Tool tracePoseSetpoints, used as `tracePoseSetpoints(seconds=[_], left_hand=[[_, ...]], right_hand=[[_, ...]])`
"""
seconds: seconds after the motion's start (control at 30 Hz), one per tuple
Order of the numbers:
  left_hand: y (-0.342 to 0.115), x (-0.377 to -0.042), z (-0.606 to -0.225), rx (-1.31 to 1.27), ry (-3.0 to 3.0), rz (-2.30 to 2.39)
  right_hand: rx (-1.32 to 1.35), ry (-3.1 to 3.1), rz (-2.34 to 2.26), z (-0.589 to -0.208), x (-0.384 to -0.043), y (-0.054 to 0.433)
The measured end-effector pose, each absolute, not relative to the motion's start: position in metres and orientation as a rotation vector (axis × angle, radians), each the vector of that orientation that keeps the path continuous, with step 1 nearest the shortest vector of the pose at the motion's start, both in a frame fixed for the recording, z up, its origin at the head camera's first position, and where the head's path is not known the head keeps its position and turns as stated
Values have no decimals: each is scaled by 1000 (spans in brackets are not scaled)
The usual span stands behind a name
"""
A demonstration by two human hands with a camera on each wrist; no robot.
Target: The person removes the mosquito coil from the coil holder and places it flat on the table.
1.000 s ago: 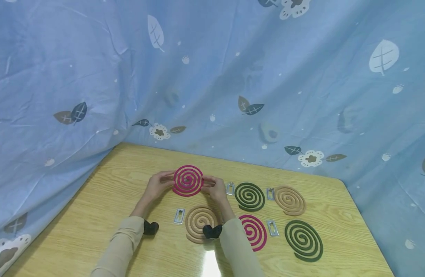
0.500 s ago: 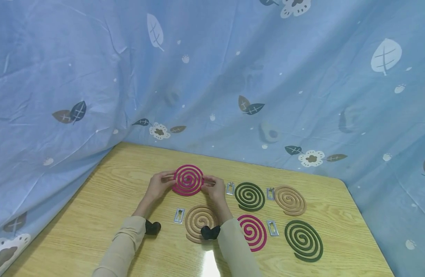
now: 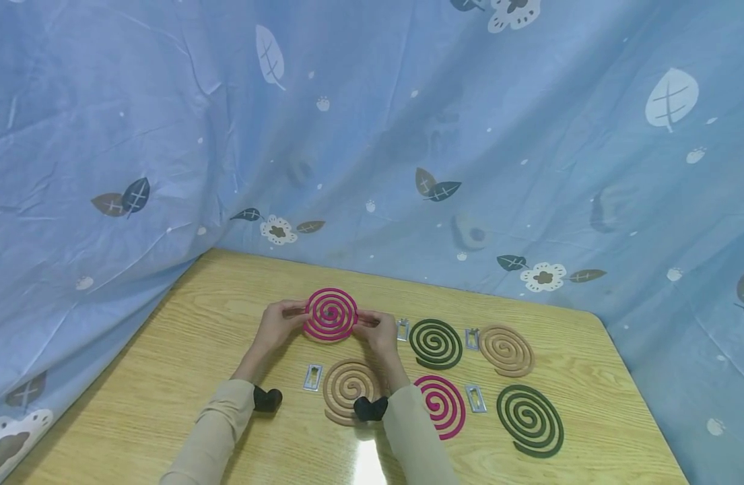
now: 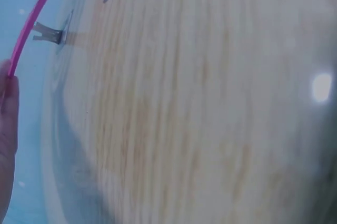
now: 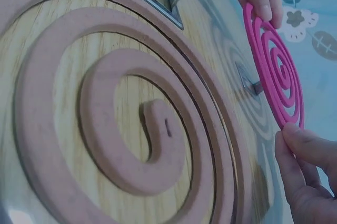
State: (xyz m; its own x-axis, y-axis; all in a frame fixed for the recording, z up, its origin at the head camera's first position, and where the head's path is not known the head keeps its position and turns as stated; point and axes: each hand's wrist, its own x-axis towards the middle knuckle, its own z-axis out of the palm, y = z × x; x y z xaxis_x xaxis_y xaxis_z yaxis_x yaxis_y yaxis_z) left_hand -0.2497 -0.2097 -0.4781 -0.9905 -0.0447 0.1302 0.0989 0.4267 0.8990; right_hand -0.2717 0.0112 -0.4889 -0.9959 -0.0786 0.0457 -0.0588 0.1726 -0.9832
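A magenta mosquito coil [image 3: 331,314] is held up off the table between my two hands, near the far left of the head view. My left hand [image 3: 279,325] pinches its left edge, and my right hand [image 3: 376,330] pinches its right edge. In the right wrist view the coil lies nearly flat and level with the table, over a metal coil stand [image 5: 257,87] whose raised prong points up at it. The left wrist view shows that stand [image 4: 50,33] and the coil's edge [image 4: 32,16] from the side, with the left fingers [image 4: 9,108] on it.
Right of my hands lie green coils [image 3: 435,344] [image 3: 530,421], tan coils [image 3: 508,350] [image 3: 347,377] and another magenta coil [image 3: 447,404], partly under my right sleeve. Small metal stands [image 3: 313,377] [image 3: 477,399] lie beside them. A blue patterned curtain [image 3: 372,135] rises behind the wooden table.
Both hands keep their pinch on the magenta coil. It has tilted a little and moved slightly; the other coils and stands have stayed in place.
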Motion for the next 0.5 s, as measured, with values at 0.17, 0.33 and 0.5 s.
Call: tracePoseSetpoints(seconds=[0.17, 0.33, 0.5], left_hand=[[-211, -248, -478, -70, -2536, -1626], [-211, -249, -480, -67, -2505, -1679], [-207, -247, -479, -44, -2481, -1695]], right_hand=[[-180, 2395, -1971, -486, -270, 16], [-209, 2374, -1956, -481, -269, 21], [-199, 2390, -1921, -479, -267, 24]])
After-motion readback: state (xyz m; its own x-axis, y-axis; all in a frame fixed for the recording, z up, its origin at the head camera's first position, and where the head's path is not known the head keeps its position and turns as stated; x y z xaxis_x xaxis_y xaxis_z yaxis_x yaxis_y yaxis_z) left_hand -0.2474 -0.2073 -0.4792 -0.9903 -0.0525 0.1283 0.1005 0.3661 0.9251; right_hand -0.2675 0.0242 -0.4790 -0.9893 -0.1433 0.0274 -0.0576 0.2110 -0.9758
